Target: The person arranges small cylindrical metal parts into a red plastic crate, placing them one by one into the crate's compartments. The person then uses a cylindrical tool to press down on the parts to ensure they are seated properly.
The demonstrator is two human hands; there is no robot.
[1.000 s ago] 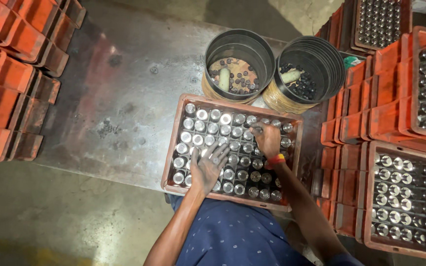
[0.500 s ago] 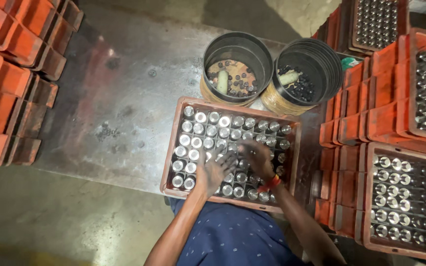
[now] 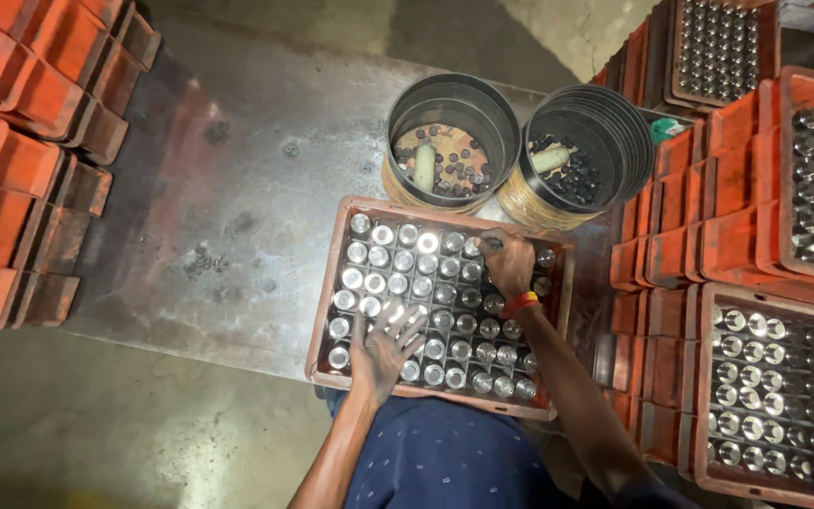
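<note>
My right hand (image 3: 509,264) has moved up to the far edge of the orange plastic crate (image 3: 324,311) full of shiny round metal caps (image 3: 398,259). Its fingers curl on one cap there. My left hand (image 3: 386,347) slid a bit to the near side and lies flat with spread fingers. The crate sits at the near edge of the grey counter (image 3: 237,188).

Both hands are in the red crate (image 3: 324,311) of shiny bottles (image 3: 381,258): left hand (image 3: 383,347) spread flat on the tops, right hand (image 3: 509,261) at the far row, maybe pinching one. Two black buckets (image 3: 452,106) sit behind.
</note>
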